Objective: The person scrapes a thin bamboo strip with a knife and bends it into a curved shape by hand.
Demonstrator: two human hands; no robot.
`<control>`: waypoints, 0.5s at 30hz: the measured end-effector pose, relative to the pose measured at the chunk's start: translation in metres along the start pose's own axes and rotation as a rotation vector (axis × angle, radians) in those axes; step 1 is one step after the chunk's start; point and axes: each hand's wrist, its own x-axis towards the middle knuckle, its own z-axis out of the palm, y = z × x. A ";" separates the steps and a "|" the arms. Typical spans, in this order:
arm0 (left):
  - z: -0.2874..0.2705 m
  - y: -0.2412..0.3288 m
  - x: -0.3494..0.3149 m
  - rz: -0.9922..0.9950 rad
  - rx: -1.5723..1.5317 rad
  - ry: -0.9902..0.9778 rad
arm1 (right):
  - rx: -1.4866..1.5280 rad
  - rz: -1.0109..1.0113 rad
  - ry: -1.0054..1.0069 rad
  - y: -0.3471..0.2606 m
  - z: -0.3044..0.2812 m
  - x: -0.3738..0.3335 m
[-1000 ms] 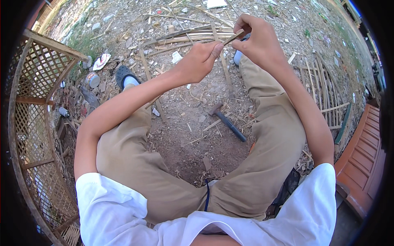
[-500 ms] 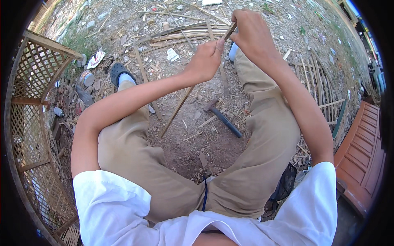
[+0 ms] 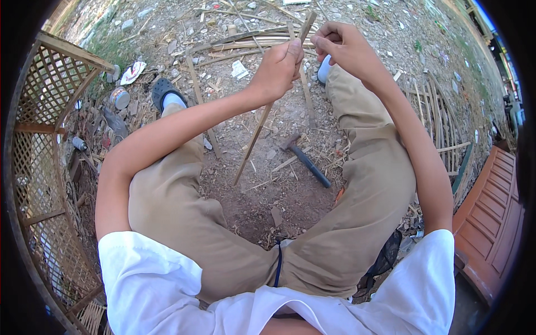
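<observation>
Clasping a long wooden strip (image 3: 254, 146) in the left grip (image 3: 277, 70), with fingers wrapped around it a little below its upper end. Slanting it from there down and leftward between the legs; cannot tell whether touching the ground (image 3: 240, 209) with its lower end. Curling the fingers of the right grip (image 3: 349, 50) just beside the strip's upper end; cannot tell whether pinching anything. Below both grips, can see a dark-handled hammer (image 3: 305, 160) on the ground. Well left of the left grip, can make out a round tin (image 3: 120, 97) and, closer to the lattice panel (image 3: 44, 92), a smaller can (image 3: 80, 143); cannot tell what either contains. Beyond both grips, can see thin slats (image 3: 271, 42) strewn about, and right of the right grip, a pile of sticks (image 3: 441, 120).
</observation>
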 end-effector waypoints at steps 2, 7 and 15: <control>-0.006 -0.001 -0.003 0.027 0.058 -0.011 | 0.436 0.098 -0.263 -0.015 0.001 -0.008; -0.003 -0.001 -0.001 0.013 -0.091 -0.229 | 0.369 0.119 -0.239 -0.007 -0.009 -0.011; 0.001 -0.004 -0.001 0.212 -0.335 -0.394 | 0.534 0.003 -0.257 -0.019 -0.014 -0.019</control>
